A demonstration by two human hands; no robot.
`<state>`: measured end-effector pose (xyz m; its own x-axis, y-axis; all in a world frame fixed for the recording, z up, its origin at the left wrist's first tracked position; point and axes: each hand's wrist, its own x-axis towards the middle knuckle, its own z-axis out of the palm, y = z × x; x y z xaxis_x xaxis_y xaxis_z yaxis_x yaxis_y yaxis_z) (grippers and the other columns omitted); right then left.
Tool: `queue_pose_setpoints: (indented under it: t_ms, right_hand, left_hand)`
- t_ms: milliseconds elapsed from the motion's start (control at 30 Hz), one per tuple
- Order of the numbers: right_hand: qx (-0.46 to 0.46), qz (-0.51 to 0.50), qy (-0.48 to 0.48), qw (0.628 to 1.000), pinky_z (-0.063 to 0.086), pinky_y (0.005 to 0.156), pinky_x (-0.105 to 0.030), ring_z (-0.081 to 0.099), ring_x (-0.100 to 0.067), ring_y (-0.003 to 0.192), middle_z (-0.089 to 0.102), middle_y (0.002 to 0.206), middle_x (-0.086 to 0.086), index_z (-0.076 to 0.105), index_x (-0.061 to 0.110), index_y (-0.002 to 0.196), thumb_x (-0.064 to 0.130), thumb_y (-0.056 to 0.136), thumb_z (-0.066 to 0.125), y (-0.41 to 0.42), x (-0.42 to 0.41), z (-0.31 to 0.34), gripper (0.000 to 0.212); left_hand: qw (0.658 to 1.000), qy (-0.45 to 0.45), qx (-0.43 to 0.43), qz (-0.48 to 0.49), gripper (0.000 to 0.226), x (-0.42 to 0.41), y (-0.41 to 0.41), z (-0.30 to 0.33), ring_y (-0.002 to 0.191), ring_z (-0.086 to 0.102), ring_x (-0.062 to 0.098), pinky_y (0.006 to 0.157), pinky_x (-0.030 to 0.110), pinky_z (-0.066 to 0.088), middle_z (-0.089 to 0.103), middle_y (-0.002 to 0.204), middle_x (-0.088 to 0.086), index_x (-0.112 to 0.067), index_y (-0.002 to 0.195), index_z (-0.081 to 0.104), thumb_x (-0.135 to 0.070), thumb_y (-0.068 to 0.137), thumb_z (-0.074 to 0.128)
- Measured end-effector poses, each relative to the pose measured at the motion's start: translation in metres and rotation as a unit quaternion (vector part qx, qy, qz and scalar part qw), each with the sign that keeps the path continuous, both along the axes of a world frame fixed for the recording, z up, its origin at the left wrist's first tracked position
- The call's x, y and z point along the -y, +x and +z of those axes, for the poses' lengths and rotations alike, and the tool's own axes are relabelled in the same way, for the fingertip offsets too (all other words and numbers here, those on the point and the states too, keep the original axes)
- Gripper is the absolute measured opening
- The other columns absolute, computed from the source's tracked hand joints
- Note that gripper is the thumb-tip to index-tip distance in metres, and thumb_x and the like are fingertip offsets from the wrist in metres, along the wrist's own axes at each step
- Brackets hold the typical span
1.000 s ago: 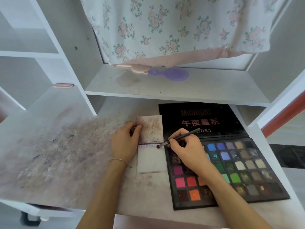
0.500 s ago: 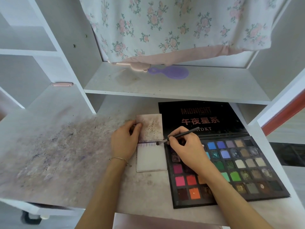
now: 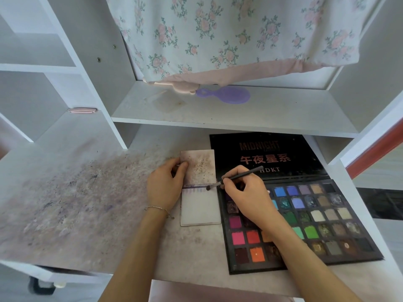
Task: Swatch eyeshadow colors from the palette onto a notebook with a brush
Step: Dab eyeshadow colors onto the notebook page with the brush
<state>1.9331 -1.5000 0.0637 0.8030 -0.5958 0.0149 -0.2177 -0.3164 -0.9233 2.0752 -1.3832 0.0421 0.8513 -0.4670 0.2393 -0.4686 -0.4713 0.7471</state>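
A small open notebook (image 3: 200, 209) lies on the stained desk, its flipped-up cover speckled with powder. A row of faint purple swatches runs along the top of its lower page. My left hand (image 3: 165, 184) presses on the notebook's left edge near the fold, thumb on the cover. My right hand (image 3: 246, 192) pinches a thin dark brush (image 3: 237, 176), whose tip touches the page at the right end of the swatch row. The black eyeshadow palette (image 3: 305, 219) lies open to the right, its many coloured pans partly covered by my right wrist.
The palette's black lid (image 3: 268, 158) lies flat under a white shelf (image 3: 229, 114). A purple hairbrush (image 3: 224, 95) rests on that shelf below a hanging floral cloth (image 3: 229, 35). Powder stains cover the desk (image 3: 76, 199) on the left. A pink clip (image 3: 82, 110) sits on a side shelf.
The brush tip has slid a little left along the swatch row at the top of the page. My left hand has stayed on the notebook.
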Motion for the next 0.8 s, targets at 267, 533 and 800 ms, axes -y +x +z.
queue_pose_setpoints:
  t_ms: [267,533,800]
  right_hand:
    - [0.004,0.001,-0.005,1.000,0.049,0.063,-0.024,0.058,-0.014,0.073,0.065,0.077,-0.003,0.056,0.027,0.078,0.016,0.086,0.055,0.000,0.001,-0.002,0.014]
    - [0.102,-0.047,0.042,0.993,0.053,0.077,-0.039,0.063,-0.024,0.082,0.067,0.081,0.000,0.062,0.033,0.081,0.007,0.088,0.053,-0.003,0.006,-0.001,0.028]
    - [0.155,-0.122,0.018,0.980,0.049,0.068,-0.011,0.063,-0.003,0.078,0.066,0.086,0.006,0.062,0.029,0.087,0.003,0.088,0.052,-0.039,0.020,0.007,0.028]
  left_hand:
    - [1.000,-0.006,-0.002,0.002,0.021,-0.001,0.000,0.000,0.068,0.058,0.017,0.062,0.025,0.042,0.063,0.073,-0.002,-0.014,0.094,0.068,-0.029,0.089,0.055]
    - [1.000,-0.005,-0.003,0.001,0.020,-0.001,-0.001,0.002,0.068,0.057,0.018,0.062,0.025,0.042,0.064,0.074,-0.001,-0.013,0.094,0.068,-0.028,0.090,0.054]
    - [1.000,0.005,0.003,0.002,0.021,-0.002,-0.001,0.004,0.067,0.055,0.017,0.058,0.023,0.037,0.062,0.073,0.000,-0.013,0.093,0.067,-0.029,0.090,0.053]
